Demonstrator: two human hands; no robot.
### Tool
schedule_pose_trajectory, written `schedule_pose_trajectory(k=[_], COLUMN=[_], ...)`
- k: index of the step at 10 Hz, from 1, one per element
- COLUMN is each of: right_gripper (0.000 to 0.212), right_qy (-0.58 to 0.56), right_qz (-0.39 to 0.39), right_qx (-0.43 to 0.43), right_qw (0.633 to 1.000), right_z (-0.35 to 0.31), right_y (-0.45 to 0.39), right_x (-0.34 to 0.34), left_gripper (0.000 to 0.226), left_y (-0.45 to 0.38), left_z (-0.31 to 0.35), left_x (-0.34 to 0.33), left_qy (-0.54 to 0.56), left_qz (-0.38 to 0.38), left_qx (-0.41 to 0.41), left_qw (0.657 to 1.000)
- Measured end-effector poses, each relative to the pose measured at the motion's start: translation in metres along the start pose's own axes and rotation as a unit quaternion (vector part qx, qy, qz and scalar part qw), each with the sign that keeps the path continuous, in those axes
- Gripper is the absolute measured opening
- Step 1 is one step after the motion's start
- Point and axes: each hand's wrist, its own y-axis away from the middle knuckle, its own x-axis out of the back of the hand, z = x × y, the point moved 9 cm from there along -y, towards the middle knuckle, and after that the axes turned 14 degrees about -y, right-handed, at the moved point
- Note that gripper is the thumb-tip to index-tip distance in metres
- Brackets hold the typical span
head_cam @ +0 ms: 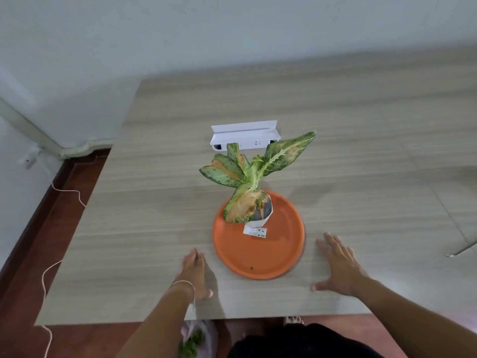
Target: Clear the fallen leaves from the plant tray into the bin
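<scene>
A round orange plant tray (273,257) lies on the wooden table. A potted plant (254,174) with spotted green and browning leaves stands in a white pot (260,218) at the tray's far side. A few tiny green leaf bits (249,267) lie near the tray's front rim. My left hand (195,273) rests flat on the table just left of the tray, holding nothing. On the right of the tray, my right hand (339,266) lies flat with fingers spread, empty. Below the table's front edge a pale plastic bag (196,337) holds green leaves.
A white power strip box (245,136) sits behind the plant. The table's (154,202) left edge drops to a reddish floor (31,267) with a white cord (46,277). A metal chair leg (462,250) shows at the right. My foot (293,320) is under the table.
</scene>
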Motion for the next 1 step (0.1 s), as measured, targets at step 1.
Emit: schedule_pose_trajectory(k=[1], right_gripper=[0.122], right_qy=[-0.047], right_qz=[0.022], right_qx=[0.0], right_qw=[0.999], right_z=[-0.0072], right_y=[-0.0057], right_x=[0.0082], left_gripper=[0.119], left_y=[0.0039], left_z=[-0.0005], left_x=[0.0001], left_qy=[0.022], left_qz=[-0.002], left_qx=[0.016], left_qw=[1.0])
